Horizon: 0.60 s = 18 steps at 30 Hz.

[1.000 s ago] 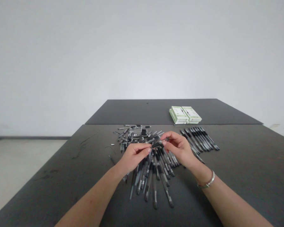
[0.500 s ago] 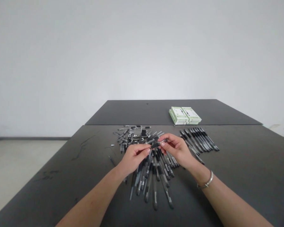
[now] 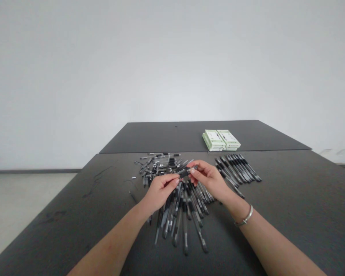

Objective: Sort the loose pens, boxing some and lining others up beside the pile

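**A black pen (image 3: 186, 172) is being held up between both hands**

The pen is being pinched crosswise at the frame's centre, its ends gripped by the fingertips of the left hand (image 3: 161, 193) and right hand (image 3: 208, 178), which are being held close together above a fanned heap of pens (image 3: 179, 226). Loose pen parts (image 3: 161, 165) are spread beyond the hands, a row of pens (image 3: 238, 168) is laid out at right, and green-and-white boxes (image 3: 221, 140) are stacked toward the far side of the dark table (image 3: 60, 214).

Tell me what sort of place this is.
Probably a plain workroom for sorting or assembling pens: a dark table holds a heap of black pens and pen parts, a neat row of pens and stacked green-and-white boxes.
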### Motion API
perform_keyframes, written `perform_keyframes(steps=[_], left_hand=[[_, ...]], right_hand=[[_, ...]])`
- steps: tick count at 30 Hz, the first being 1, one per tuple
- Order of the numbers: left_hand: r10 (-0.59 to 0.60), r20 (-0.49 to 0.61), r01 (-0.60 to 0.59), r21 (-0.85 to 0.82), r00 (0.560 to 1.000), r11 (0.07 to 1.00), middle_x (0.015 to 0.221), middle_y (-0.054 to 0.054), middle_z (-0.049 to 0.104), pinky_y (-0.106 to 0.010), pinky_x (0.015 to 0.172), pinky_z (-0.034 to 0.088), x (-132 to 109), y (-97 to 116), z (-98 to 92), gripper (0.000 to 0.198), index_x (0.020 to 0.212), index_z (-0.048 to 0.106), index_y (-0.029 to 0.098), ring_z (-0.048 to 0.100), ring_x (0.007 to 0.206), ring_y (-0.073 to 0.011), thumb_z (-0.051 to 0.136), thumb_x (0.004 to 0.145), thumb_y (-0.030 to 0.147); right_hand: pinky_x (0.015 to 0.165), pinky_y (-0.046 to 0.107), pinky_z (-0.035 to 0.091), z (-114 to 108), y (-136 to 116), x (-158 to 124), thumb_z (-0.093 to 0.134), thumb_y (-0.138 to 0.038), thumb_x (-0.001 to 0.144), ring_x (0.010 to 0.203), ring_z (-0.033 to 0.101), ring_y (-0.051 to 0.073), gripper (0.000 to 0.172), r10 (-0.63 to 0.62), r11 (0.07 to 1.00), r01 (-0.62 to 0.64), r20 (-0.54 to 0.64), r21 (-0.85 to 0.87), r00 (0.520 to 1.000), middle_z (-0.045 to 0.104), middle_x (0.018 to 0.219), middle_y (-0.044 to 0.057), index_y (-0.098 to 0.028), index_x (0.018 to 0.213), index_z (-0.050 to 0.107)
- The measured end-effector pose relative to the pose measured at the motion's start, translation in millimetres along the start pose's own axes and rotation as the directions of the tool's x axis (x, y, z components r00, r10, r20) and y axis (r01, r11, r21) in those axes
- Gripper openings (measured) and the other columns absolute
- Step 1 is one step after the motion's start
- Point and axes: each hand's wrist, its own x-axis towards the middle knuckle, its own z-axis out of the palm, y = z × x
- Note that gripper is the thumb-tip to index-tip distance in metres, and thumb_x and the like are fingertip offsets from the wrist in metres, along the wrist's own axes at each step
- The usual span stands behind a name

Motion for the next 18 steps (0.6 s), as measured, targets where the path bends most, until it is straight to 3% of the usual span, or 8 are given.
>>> perform_keyframes(steps=[2, 4, 5, 7, 9, 10, 13, 18], left_hand=[[-0.033, -0.058, 0.034, 0.011, 0.998, 0.999, 0.077, -0.004, 0.070, -0.026, 0.069, 0.046, 1.1, -1.4, 0.7, 0.028, 0.087, 0.075, 0.014, 0.060, 0.072, -0.0171, 0.056, 0.088, 0.034], [-0.067, -0.097, 0.069, 0.014, 0.993, 0.998, 0.070, -0.002, 0.066, -0.025, 0.063, 0.043, 1.7, -2.0, 1.1, 0.029, 0.087, 0.075, 0.014, 0.056, 0.066, -0.0155, 0.055, 0.088, 0.035], [-0.080, -0.106, 0.081, 0.012, 0.991, 0.997, 0.067, -0.002, 0.064, -0.024, 0.060, 0.042, 1.8, -1.9, 1.3, 0.030, 0.087, 0.075, 0.013, 0.055, 0.064, -0.0151, 0.055, 0.087, 0.036], [-0.089, -0.112, 0.090, 0.003, 0.990, 0.996, 0.067, -0.002, 0.063, -0.023, 0.058, 0.040, 1.6, -1.1, 1.6, 0.030, 0.089, 0.074, 0.013, 0.053, 0.063, -0.0150, 0.056, 0.086, 0.037], [-0.087, -0.107, 0.087, -0.005, 0.990, 0.996, 0.067, -0.002, 0.063, -0.023, 0.056, 0.039, 1.2, 0.3, 1.9, 0.029, 0.088, 0.074, 0.013, 0.052, 0.063, -0.0148, 0.057, 0.086, 0.037], [-0.087, -0.099, 0.087, -0.006, 0.991, 0.996, 0.065, -0.002, 0.061, -0.023, 0.056, 0.038, 1.0, 1.0, 2.0, 0.029, 0.086, 0.074, 0.013, 0.052, 0.062, -0.0145, 0.057, 0.086, 0.037], [-0.091, -0.087, 0.091, -0.009, 0.992, 0.996, 0.059, 0.000, 0.057, -0.022, 0.055, 0.037, 0.7, 1.8, 2.2, 0.030, 0.081, 0.072, 0.013, 0.049, 0.059, -0.0133, 0.057, 0.086, 0.038], [-0.097, -0.100, 0.095, -0.029, 0.990, 0.995, 0.060, 0.000, 0.058, -0.022, 0.052, 0.036, 0.2, -2.7, 2.4, 0.029, 0.086, 0.074, 0.014, 0.050, 0.059, -0.0140, 0.058, 0.085, 0.038]], right_hand=[[0.053, 0.025, 0.046, -15.3, -0.2, 4.7, 0.056, -0.050, 0.087, 0.059, 0.056, 0.014, 0.040, 0.036, 0.992, -0.044, -0.067, -0.118, 0.997, 0.063, 0.074, 0.002, -0.017, 0.109, 0.061], [0.052, 0.026, 0.043, -37.6, -1.4, 8.4, 0.045, -0.051, 0.090, 0.058, 0.056, 0.015, 0.043, 0.048, 0.921, -0.119, -0.195, -0.370, 0.980, 0.065, 0.073, 0.005, -0.014, 0.096, 0.067], [0.056, 0.027, 0.043, -50.1, -2.2, 9.5, 0.048, -0.046, 0.089, 0.060, 0.057, 0.016, 0.038, 0.012, 0.816, -0.158, -0.257, -0.556, 0.966, 0.066, 0.072, 0.006, -0.014, 0.089, 0.068], [0.067, 0.028, 0.044, -74.4, -3.5, 9.7, 0.055, -0.031, 0.083, 0.074, 0.063, 0.020, 0.022, -0.009, 0.478, -0.263, -0.304, -0.838, 0.953, 0.070, 0.075, 0.009, -0.015, 0.080, 0.071], [0.069, 0.030, 0.043, -93.3, -4.4, 7.9, 0.055, -0.026, 0.080, 0.080, 0.065, 0.024, 0.020, 0.070, 0.205, -0.356, -0.349, -0.912, 0.935, 0.072, 0.079, 0.011, -0.017, 0.077, 0.072], [0.068, 0.031, 0.043, -99.9, -4.7, 6.6, 0.056, -0.025, 0.079, 0.082, 0.066, 0.025, 0.019, 0.118, 0.119, -0.377, -0.364, -0.919, 0.924, 0.073, 0.081, 0.012, -0.017, 0.076, 0.073], [0.067, 0.031, 0.044, -108.8, -4.7, 3.2, 0.060, -0.027, 0.075, 0.086, 0.068, 0.027, 0.017, 0.247, -0.003, -0.417, -0.405, -0.909, 0.880, 0.075, 0.087, 0.012, -0.019, 0.079, 0.074], [0.069, 0.034, 0.047, -106.1, -1.7, 0.3, 0.065, -0.028, 0.071, 0.088, 0.069, 0.030, 0.016, 0.303, -0.055, -0.449, -0.443, -0.892, 0.844, 0.074, 0.093, 0.016, -0.017, 0.080, 0.074]])
